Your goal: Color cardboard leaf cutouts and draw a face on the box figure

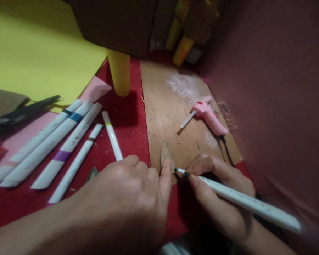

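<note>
The left hand [138, 184] pressed a small, pointed, brownish card-like piece [165, 152] against a flat brown wooden board [159, 106] with one fingertip; whether its curled fingers held anything, I could not tell. The right hand [225, 209] gripped a white, dark-green-tipped marker [268, 211] at the piece's edge. Edge colouring seemed underway, the pale middle largely uncoloured.
</note>
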Demonstrator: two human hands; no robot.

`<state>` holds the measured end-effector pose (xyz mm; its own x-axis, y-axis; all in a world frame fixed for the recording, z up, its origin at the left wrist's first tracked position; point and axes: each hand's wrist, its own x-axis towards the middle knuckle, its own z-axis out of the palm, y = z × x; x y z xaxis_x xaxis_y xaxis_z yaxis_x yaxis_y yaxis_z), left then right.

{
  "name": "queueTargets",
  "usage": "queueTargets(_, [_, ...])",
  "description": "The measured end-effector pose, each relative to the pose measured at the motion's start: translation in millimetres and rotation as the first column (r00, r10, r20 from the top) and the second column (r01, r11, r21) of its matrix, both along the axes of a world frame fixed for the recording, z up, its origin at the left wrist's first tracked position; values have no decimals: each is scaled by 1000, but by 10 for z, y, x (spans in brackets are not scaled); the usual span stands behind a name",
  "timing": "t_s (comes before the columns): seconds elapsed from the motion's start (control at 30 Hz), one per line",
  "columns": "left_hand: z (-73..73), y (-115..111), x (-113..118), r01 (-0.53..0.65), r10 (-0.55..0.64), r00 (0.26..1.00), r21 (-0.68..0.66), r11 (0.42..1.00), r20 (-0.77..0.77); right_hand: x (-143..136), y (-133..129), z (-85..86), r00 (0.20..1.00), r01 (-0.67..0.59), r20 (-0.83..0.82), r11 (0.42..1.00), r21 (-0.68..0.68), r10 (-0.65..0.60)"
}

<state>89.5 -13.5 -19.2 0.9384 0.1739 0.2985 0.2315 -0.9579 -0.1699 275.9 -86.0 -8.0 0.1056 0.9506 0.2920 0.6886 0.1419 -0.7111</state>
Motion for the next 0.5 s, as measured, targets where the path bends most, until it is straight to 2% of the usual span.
queueTargets(0.1, [9, -3, -3, -1, 1, 999, 2, 1000, -41, 4, 9, 6, 998, -32, 47, 999, -25, 33])
queueTargets(0.23, [-28, 0, -12, 14, -14, 999, 0, 1000, 28, 31, -3, 2, 997, -74, 10, 996, -40, 74])
queueTargets(0.4, [-80, 1, -10, 18, -19, 997, 19, 1000, 71, 21, -34, -34, 998, 37, -43, 999, -7, -37])
queueTargets(0.5, [-83, 2, -7, 16, -17, 998, 26, 1000, 65, -5, -12, -24, 999, 37, 5, 999, 3, -37])
